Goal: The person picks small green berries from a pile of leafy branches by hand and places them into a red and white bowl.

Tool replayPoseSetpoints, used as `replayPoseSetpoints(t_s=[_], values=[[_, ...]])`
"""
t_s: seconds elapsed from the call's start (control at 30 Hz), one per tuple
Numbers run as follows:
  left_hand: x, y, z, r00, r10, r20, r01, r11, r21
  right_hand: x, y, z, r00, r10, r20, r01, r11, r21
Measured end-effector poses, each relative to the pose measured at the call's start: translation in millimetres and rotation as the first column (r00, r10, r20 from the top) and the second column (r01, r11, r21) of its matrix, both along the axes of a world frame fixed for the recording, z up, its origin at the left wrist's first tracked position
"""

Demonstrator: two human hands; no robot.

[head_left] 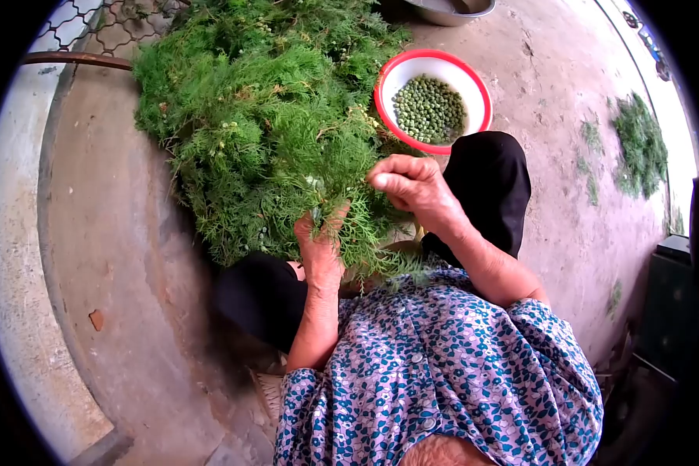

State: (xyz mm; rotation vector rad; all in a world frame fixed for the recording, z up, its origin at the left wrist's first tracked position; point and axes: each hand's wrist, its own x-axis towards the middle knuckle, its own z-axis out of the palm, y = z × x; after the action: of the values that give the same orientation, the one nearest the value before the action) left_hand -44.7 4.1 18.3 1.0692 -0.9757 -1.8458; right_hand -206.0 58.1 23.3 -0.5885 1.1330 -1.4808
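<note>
My left hand [321, 250] is closed around the stem of a leafy evergreen branch [335, 167], whose feathery sprays spread over the wrist. To the right of that branch, my right hand [418, 189] is curled with thumb and fingertips together; whatever is between them, if anything, is hidden. A big heap of cut evergreen branches [233, 116] lies in front of me, with small pale green cones among the foliage. Beyond my right hand stands a white bowl with a red rim [485, 97], holding many small round green cones [429, 109].
Part of a metal basin [452, 17] shows at the top edge. A smaller pile of green clippings [639, 147] lies on the concrete floor [551, 179] at right. A dark box [664, 299] stands at far right. A low concrete ledge [15, 256] runs along the left.
</note>
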Motion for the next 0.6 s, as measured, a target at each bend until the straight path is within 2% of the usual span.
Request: replayPoseSetpoints(t_s=[0.07,0.1,0.13,0.2,0.23,0.27,0.3,0.33,0.37,0.4,0.43,0.47,0.5,0.53,0.6], values=[[-2.2,0.2,-0.8,1.000,-0.012,0.015,0.013,1.000,-0.025,5.2,-0.7,4.4,0.986,0.020,-0.164,-0.020,1.000,-0.001],[-3.3,-0.2,-1.4,0.999,-0.019,0.029,0.020,0.999,-0.050,5.7,0.8,10.8,0.982,0.058,-0.178,-0.046,0.997,0.066],[-4.6,-0.9,-3.6,1.000,-0.024,0.020,0.025,0.998,-0.051,8.9,-0.7,7.7,0.956,0.017,-0.293,-0.020,1.000,-0.006],[-1.7,-1.1,-12.4,1.000,-0.020,0.016,0.020,1.000,-0.010,10.9,-1.2,9.9,0.960,0.049,-0.276,-0.037,0.998,0.048],[3.1,0.3,-15.4,0.997,-0.005,0.078,0.004,1.000,0.014,12.1,-2.5,7.5,0.940,0.032,-0.341,-0.035,0.999,-0.003],[7.3,3.0,-17.6,0.981,0.050,0.186,-0.035,0.996,-0.082,13.3,-3.3,1.0,0.977,0.013,-0.211,-0.023,0.999,-0.048],[5.4,5.1,-22.6,0.963,0.090,0.256,-0.043,0.982,-0.184,12.7,-0.9,4.5,0.999,0.046,-0.017,-0.045,0.995,0.087],[13.5,-4.2,-41.8,0.946,0.031,0.322,0.034,0.980,-0.195,13.0,-2.2,-1.1,0.993,0.015,-0.115,-0.008,0.998,0.058],[3.0,1.1,-20.8,0.953,0.039,0.300,-0.028,0.999,-0.042,12.7,-5.5,-19.2,0.968,0.006,-0.249,-0.020,0.998,-0.056],[-3.0,3.9,-6.7,0.935,-0.010,0.355,0.025,0.999,-0.040,10.2,-3.3,-14.6,0.970,0.048,-0.240,-0.059,0.998,-0.036],[0.1,4.3,-6.1,0.931,-0.019,0.365,0.043,0.997,-0.057,12.8,-5.4,-22.7,0.966,0.015,-0.258,-0.040,0.995,-0.093],[1.3,3.7,-14.2,0.936,0.019,0.351,-0.016,1.000,-0.014,11.2,-4.6,-16.7,0.982,0.046,-0.183,-0.060,0.996,-0.072],[-0.4,2.8,-20.4,0.957,0.041,0.286,-0.014,0.995,-0.095,10.8,-7.3,-23.3,0.968,0.063,-0.245,-0.089,0.991,-0.097],[2.6,2.0,-26.0,0.963,0.041,0.268,-0.016,0.995,-0.095,14.2,-6.2,-22.6,0.962,0.059,-0.265,-0.088,0.991,-0.099],[3.5,-0.4,-21.7,0.957,-0.066,0.281,0.098,0.990,-0.102,16.1,-4.4,-20.5,0.944,0.010,-0.331,-0.037,0.996,-0.077]])
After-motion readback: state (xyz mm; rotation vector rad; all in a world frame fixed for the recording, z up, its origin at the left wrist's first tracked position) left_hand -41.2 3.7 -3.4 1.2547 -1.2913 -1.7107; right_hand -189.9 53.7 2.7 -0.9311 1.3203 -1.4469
